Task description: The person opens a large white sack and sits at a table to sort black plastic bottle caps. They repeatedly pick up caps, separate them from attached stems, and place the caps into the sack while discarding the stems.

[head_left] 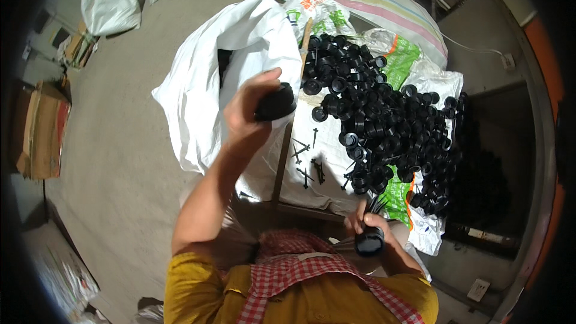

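My left hand (pixel 245 110) is raised at the mouth of a large white woven sack (pixel 193 99), gripping a black round plastic cap (pixel 278 102); whether it is one cap or a stack is unclear from the blur. Close to my lap, my right hand (pixel 375 222) holds another black round cap (pixel 370 242) together with several thin black plastic stems (pixel 377 204). A big heap of black plastic caps (pixel 373 112) covers much of the work surface ahead of that hand. Small black stem-like pieces (pixel 318 171) lie scattered on the white sheet (pixel 310 117) between heap and sack.
A wooden strip (pixel 306 45) borders the work surface beside the sack. Behind the heap lies a full striped sack (pixel 391 9). White sacks (pixel 112 0) stand on the floor at the upper left, a cardboard box (pixel 42 130) at the far left. A metal frame (pixel 535 144) runs along the right.
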`<state>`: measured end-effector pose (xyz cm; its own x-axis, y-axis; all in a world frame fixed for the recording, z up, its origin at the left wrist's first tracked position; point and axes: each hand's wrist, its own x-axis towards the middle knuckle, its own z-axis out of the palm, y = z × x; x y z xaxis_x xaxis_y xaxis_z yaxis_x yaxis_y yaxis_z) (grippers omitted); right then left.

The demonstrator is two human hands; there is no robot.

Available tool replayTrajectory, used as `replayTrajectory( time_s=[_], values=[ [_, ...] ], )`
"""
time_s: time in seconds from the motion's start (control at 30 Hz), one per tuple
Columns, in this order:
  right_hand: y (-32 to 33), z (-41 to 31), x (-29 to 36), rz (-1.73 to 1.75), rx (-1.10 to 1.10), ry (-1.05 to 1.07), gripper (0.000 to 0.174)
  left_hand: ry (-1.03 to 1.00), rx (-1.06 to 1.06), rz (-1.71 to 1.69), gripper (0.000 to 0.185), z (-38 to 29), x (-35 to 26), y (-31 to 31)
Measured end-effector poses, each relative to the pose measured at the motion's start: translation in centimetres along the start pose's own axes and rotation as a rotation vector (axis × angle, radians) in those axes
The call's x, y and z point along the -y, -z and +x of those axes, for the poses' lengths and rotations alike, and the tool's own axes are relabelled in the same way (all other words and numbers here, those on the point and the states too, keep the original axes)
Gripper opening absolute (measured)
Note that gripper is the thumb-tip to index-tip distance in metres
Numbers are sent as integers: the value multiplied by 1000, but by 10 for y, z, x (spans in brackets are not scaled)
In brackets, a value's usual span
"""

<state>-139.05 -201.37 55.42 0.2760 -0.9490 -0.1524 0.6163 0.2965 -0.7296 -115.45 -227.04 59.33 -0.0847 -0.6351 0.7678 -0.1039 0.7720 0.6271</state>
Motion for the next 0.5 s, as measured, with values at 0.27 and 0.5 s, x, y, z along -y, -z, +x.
replayTrajectory(
  time_s=[0.27, 0.5],
  values=[
    [10, 110, -14, -153, -520, 756, 23, 1437, 753, -1071, 36, -71, -50, -62],
    [76, 169, -32, -658, -1049, 673, 7, 19, 857, 279, 43, -63, -45, -59]
  ],
)
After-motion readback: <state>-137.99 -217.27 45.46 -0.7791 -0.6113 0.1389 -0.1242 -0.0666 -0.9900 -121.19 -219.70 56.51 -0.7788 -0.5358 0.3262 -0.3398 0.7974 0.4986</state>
